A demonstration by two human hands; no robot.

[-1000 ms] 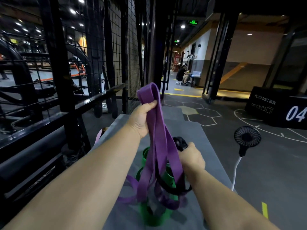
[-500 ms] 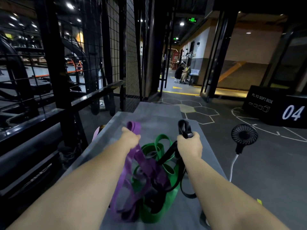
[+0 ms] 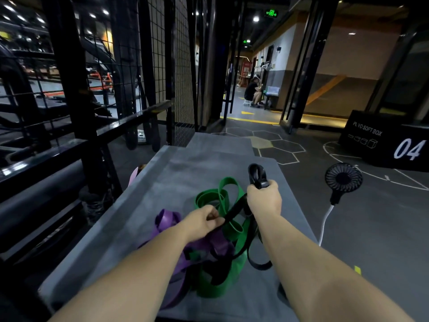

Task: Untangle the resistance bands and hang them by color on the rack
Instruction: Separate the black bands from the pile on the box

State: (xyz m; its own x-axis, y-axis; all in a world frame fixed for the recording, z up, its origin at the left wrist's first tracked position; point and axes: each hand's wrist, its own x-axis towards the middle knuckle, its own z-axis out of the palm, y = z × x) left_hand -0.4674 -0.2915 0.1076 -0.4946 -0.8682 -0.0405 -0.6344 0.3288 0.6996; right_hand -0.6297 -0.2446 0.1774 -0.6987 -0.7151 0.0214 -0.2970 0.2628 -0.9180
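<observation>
Black band, green band, purple band: one of each.

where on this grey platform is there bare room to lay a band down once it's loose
Far half of the grey platform, beyond the green band, is bare; so is the left strip between the purple band and the platform's edge. Crowded: the near middle, where those and the black band pile up.

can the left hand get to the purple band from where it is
Probably yes. The purple band lies uncovered right beside the left hand, with nothing over its near loop. That hand seems to pinch the black band, so it must let go first.
</observation>
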